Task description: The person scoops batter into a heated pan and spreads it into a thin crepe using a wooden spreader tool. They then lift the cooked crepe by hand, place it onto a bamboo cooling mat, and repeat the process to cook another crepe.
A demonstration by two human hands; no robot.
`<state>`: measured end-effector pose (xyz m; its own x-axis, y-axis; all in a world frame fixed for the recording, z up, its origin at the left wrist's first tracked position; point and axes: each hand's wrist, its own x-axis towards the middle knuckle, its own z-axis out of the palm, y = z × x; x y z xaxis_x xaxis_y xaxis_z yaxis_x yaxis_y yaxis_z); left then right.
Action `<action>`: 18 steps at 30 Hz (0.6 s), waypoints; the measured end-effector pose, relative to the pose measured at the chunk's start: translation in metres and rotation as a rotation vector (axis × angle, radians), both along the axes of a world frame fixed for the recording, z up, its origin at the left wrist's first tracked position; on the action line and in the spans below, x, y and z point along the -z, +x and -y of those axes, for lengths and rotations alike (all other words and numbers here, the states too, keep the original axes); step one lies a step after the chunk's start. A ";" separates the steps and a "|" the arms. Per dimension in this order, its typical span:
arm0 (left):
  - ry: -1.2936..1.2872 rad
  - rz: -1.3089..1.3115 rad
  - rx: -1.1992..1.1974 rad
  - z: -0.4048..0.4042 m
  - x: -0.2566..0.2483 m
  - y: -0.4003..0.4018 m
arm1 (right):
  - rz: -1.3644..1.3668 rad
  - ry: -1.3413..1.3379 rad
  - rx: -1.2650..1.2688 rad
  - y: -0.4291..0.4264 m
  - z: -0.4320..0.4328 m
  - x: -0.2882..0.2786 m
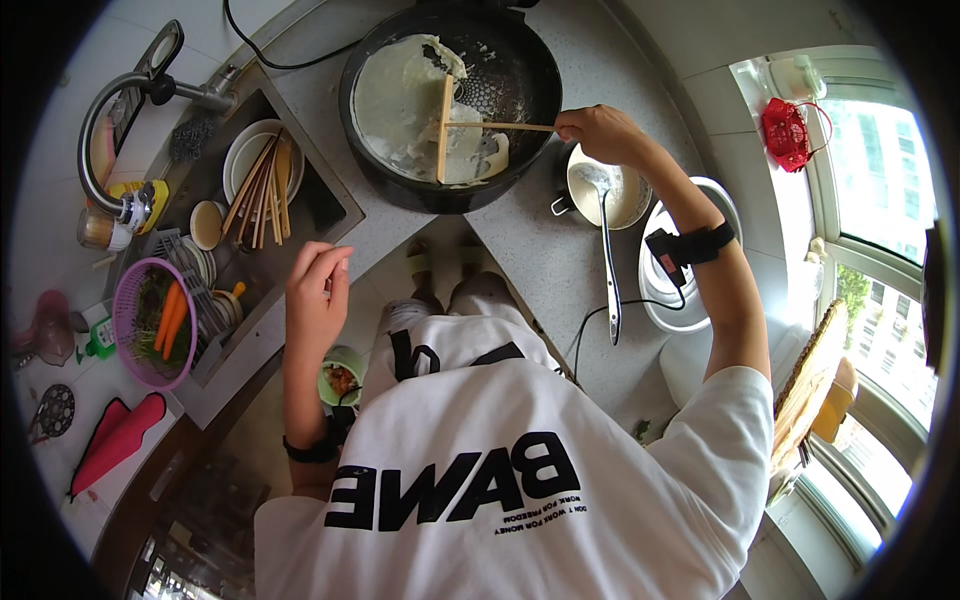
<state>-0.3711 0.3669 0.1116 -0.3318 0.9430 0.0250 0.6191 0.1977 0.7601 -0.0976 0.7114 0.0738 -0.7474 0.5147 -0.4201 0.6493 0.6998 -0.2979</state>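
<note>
My right hand (600,133) grips the thin handle of a wooden T-shaped batter spreader (444,150). The spreader's crossbar rests across pale batter (394,97) in a deep black pan (536,82). Batter covers the pan's left side in a thin sheet; its right side shows dark, dimpled metal with scraps and a small thick patch near the front. Just below my right hand stands a pot of batter (630,199), with a metal ladle (604,247) leaning out of it. My left hand (319,292) hangs empty near the sink edge, fingers loosely bent.
At left, the sink (330,199) holds stacked bowls (232,161) and several wooden chopsticks (259,195) under a curved faucet (94,142). A purple basket (120,330) holds carrots (172,319) and greens. A white oval basin (694,319) sits at right; a black cable (592,311) crosses the counter.
</note>
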 end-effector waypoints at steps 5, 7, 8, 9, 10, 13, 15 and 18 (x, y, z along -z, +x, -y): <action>-0.030 -0.012 -0.004 0.003 0.000 0.003 | 0.190 0.129 -0.069 0.010 -0.025 -0.012; -0.043 -0.010 -0.009 0.003 0.000 0.005 | 0.172 0.200 -0.086 0.020 -0.038 -0.017; -0.056 -0.008 -0.014 0.003 0.000 0.006 | 0.156 0.234 -0.101 0.027 -0.051 -0.015; -0.059 -0.014 -0.018 0.004 -0.001 0.008 | 0.147 0.252 -0.131 0.031 -0.063 -0.011; -0.051 -0.017 -0.014 0.003 -0.001 0.009 | 0.115 0.281 -0.131 0.037 -0.075 -0.009; -0.051 -0.020 -0.015 0.002 -0.001 0.010 | 0.131 0.317 -0.139 0.043 -0.103 -0.016; -0.058 -0.020 -0.017 0.000 -0.001 0.012 | 0.084 0.281 -0.121 0.041 -0.108 -0.018; -0.061 -0.016 -0.038 -0.005 -0.002 0.017 | 0.013 0.133 -0.157 0.013 -0.089 -0.012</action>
